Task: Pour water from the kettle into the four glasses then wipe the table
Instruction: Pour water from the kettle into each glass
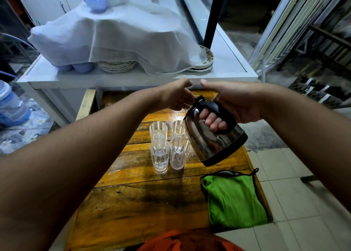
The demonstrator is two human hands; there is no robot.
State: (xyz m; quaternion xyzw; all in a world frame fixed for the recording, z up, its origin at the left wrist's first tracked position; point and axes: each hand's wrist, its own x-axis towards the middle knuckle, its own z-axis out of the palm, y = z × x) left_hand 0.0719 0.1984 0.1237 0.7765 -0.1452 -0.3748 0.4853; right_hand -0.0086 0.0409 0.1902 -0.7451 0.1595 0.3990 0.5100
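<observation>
My right hand (233, 106) grips the black handle of a steel kettle (212, 138), which is tilted to the left above the table. Its spout end hangs over the back right glass (178, 129). My left hand (175, 97) is curled against the kettle's top by the black lid; exactly what its fingers pinch is hidden. Four ribbed clear glasses stand in a tight square on the wooden table (133, 203). The front left glass (160, 156) holds some water, as does the back left glass (158, 131). The front right glass (179, 153) stands beside the kettle body.
A folded green cloth (235, 199) lies at the table's right edge. The wood around the glasses is wet. Behind the table stands a white counter (228, 74) with stacked plates (117, 64) and bowls under a white cloth (106, 36). Tiled floor lies to the right.
</observation>
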